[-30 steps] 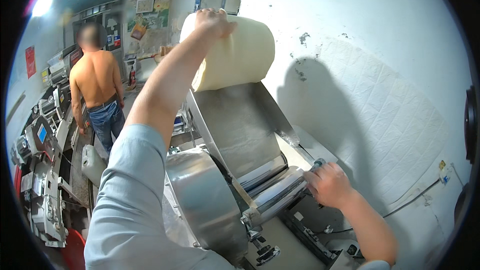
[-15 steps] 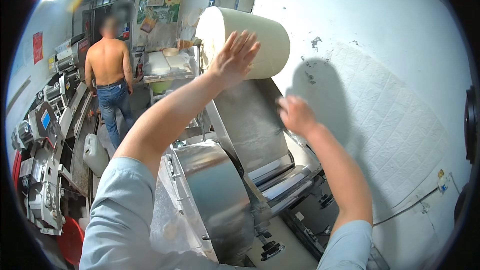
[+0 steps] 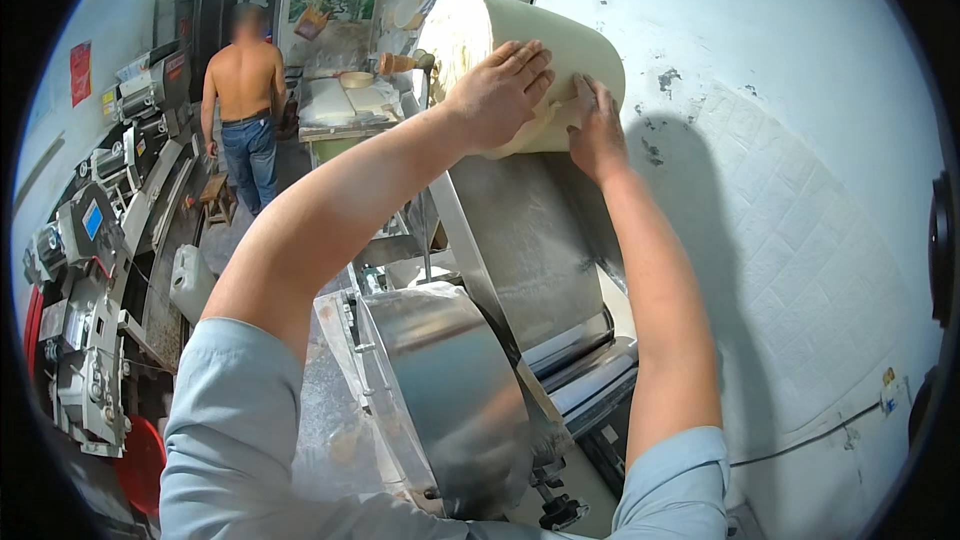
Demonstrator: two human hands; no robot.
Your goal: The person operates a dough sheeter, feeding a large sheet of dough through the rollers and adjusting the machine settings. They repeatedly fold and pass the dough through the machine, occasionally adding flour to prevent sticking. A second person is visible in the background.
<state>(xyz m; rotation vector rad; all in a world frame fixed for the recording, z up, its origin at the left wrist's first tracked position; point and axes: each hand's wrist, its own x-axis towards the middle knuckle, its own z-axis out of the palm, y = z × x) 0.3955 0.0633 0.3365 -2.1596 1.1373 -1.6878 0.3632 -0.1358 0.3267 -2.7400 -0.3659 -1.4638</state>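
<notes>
A large, pale cream roll of what looks like sheeted dough (image 3: 560,25) lies above a sloping metal chute (image 3: 525,250). My left hand (image 3: 503,98) rests on the front of the roll, its fingers stretched out flat. To its right, my right hand (image 3: 598,132) touches the roll's lower side with fingers pointing up and thumb apart. Between the two hands a loose, creased edge of the sheet (image 3: 540,128) shows. A wooden-handled rod (image 3: 398,63) sticks out at the roll's left end.
Shiny rollers (image 3: 590,380) and a curved metal cover (image 3: 445,380) sit below the chute. A person (image 3: 245,90) stands at the far left, back turned. Machines (image 3: 95,330) line the left wall, near a white jug (image 3: 190,285) and red basin (image 3: 140,465). The white wall (image 3: 800,140) bounds the right.
Both hands have come onto the roll; my right hand moved up from over the chute. A creased sheet edge now shows. The person at the back has stepped farther away.
</notes>
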